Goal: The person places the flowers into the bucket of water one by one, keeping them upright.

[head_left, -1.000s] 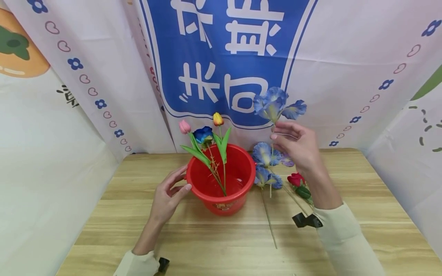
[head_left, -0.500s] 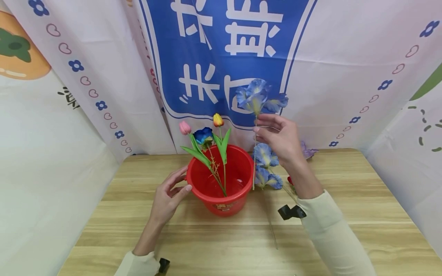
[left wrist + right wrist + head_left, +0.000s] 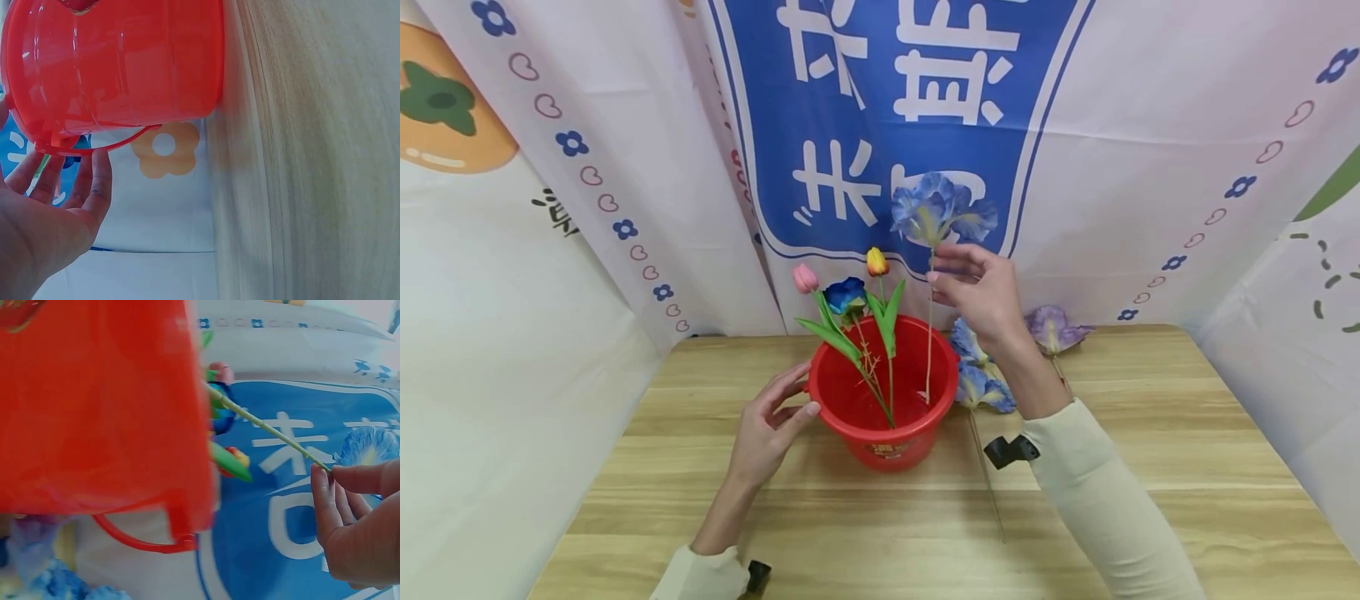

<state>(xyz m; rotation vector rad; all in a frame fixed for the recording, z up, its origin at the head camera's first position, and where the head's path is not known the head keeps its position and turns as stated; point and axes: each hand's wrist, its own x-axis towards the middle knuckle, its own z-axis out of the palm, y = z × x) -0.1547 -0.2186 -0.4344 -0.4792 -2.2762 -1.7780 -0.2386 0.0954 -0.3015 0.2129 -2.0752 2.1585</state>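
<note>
A red bucket (image 3: 891, 454) stands upright on the table. My left hand (image 3: 771, 429) rests at its left side, fingers loosely bent and spread, with fingertips at the rim and bucket handle (image 3: 112, 147) in the left wrist view. My right hand (image 3: 988, 296) pinches the stem of a blue iris (image 3: 932, 212) between thumb and fingertips, just below the bloom. The stem hangs upright, its lower end within the bucket's mouth at the right. A pink tulip (image 3: 805, 278), a dark blue rose (image 3: 846, 294) and a yellow-red tulip (image 3: 877, 262) lean inside the bucket.
More blue irises (image 3: 976, 385) lie right of the bucket, one stem reaching toward the front. A purple iris (image 3: 1052, 329) lies behind my right forearm. The wooden table (image 3: 820, 542) meets a printed cloth backdrop (image 3: 1105, 192) at its back edge.
My right hand has carried the blue iris leftward, bringing the stem from right of the bucket to inside its mouth. The purple iris has come into fuller view. My left hand has stayed put.
</note>
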